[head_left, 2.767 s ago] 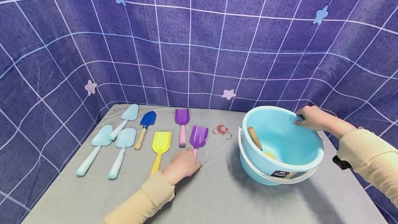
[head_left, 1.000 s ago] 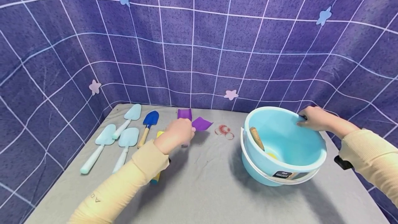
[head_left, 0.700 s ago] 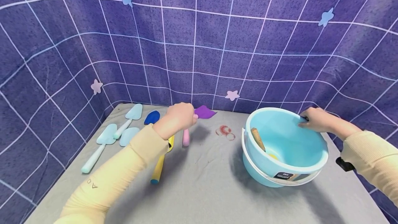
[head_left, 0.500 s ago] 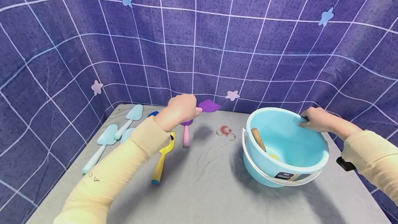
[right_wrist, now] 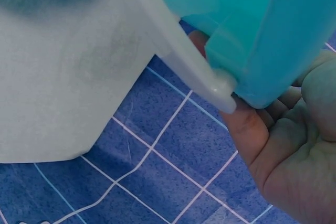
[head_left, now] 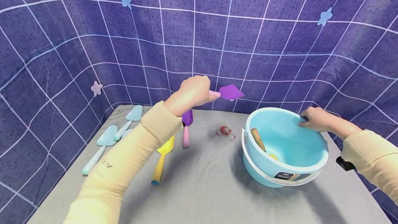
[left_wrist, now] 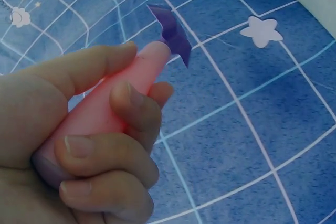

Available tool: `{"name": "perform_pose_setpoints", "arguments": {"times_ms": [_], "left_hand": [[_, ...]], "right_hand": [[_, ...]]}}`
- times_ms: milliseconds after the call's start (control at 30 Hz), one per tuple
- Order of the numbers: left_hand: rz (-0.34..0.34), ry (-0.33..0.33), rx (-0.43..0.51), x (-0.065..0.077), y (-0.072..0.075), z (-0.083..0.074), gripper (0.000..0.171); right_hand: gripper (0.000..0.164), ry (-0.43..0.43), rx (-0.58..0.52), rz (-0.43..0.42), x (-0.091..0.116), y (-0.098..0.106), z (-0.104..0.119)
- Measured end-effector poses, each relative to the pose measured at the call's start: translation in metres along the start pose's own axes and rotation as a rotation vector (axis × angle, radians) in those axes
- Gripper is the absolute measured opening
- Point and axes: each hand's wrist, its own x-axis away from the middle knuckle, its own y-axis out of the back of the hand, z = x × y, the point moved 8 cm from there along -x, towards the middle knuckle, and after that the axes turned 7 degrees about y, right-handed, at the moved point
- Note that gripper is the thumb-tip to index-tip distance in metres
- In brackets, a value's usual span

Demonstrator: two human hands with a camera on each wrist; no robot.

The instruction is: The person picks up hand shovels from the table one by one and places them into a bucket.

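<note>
My left hand (head_left: 196,91) is curled round the pink handle (left_wrist: 105,103) of a toy sand shovel, raised above the back part of the table. Its purple blade (head_left: 231,92) points right, in front of the curtain. At the right, my right hand (head_left: 317,118) grips the far right rim of a light-blue bucket (head_left: 264,175), which leans toward me. In the right wrist view, the fingers (right_wrist: 247,129) hook around the bucket's edge. Inside the bucket show a wooden handle (head_left: 258,140) and a bit of something yellow (head_left: 273,156).
On the grey table (head_left: 211,189) lie a second purple shovel (head_left: 186,136), a yellow shovel (head_left: 159,168) and light-blue trowels (head_left: 96,156), one largely behind the left sleeve. Reddish ring marks (head_left: 225,130) show left of the bucket. A purple gridded curtain (head_left: 174,51) encloses the back and sides.
The left hand has taken hold of the front purple shovel, lifted it off the table and carried it up and to the right. The right hand and bucket have stayed in place.
</note>
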Motion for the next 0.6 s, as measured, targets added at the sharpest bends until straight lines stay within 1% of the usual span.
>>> {"name": "perform_pose_setpoints", "arguments": {"times_ms": [100,233,333,433,600], "left_hand": [[-0.035,-0.065,0.001,-0.002,0.007,-0.012,0.042],[-0.085,-0.164,0.029,-0.002,0.015,-0.027,0.049],[-0.118,-0.215,0.056,-0.002,0.019,-0.039,0.047],[-0.128,-0.246,0.074,-0.001,0.020,-0.050,0.043],[-0.111,-0.298,0.068,-0.001,0.016,-0.073,0.038]], "right_hand": [[0.036,-0.001,0.001,0.006,0.000,0.000,0.000],[0.036,0.002,0.004,0.011,-0.001,0.001,0.001],[0.037,0.002,0.008,0.008,-0.003,0.002,0.001],[0.039,-0.002,0.004,0.010,-0.003,0.002,0.001],[0.039,-0.013,-0.012,0.026,-0.002,-0.001,-0.001]]}}
